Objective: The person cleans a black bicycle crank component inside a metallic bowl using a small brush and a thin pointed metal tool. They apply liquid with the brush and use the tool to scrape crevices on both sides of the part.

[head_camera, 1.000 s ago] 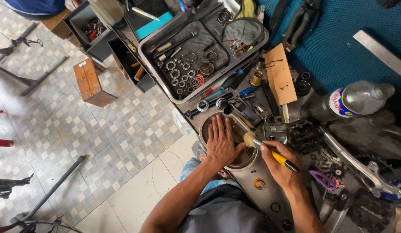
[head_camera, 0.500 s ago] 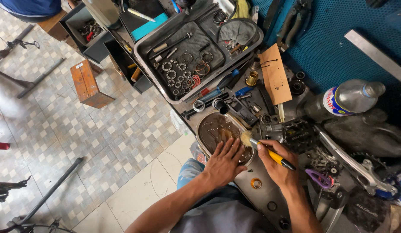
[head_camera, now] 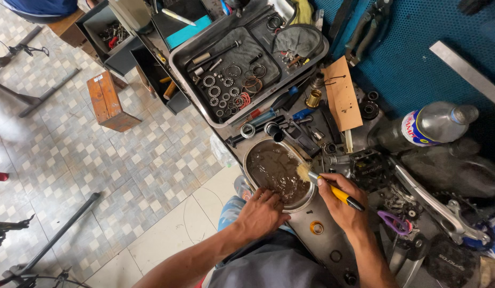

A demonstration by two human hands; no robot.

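A round metal bowl [head_camera: 250,160] of dirty brown liquid sits at the near edge of a cluttered workbench. My left hand [head_camera: 261,212] rests on the bowl's near rim, fingers curled against it. My right hand [head_camera: 341,200] grips a brush with a yellow and black handle [head_camera: 341,195]. Its pale bristles [head_camera: 303,172] dip at the right side of the bowl, just above the liquid.
A metal tray [head_camera: 183,80] with bearings, rings and tools lies beyond the bowl. A plastic bottle [head_camera: 436,124] lies at the right. A brown cardboard piece [head_camera: 341,98], bike parts and a crank [head_camera: 434,205] crowd the bench. A wooden stool [head_camera: 108,103] stands on the tiled floor.
My left hand has slid back from inside the bowl to its near rim, uncovering the brown liquid. My right hand with the brush has stayed at the bowl's right side.
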